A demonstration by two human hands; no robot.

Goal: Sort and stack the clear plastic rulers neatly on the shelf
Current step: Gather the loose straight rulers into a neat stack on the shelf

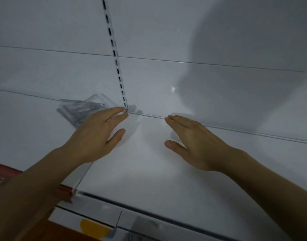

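Several rulers (83, 110) beyond left hand (95, 134)

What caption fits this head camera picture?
Two open hands, left and right, hover over a white shelf near clear rulers.

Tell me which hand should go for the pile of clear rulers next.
Left. The left hand is open right beside the ruler pile at the shelf's back; the right hand, also open, lies farther off across the shelf.

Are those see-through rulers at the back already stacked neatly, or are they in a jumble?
In a jumble. The clear rulers lie fanned at different angles on the white shelf, corners sticking out. Both the left hand and right hand are flat and empty.
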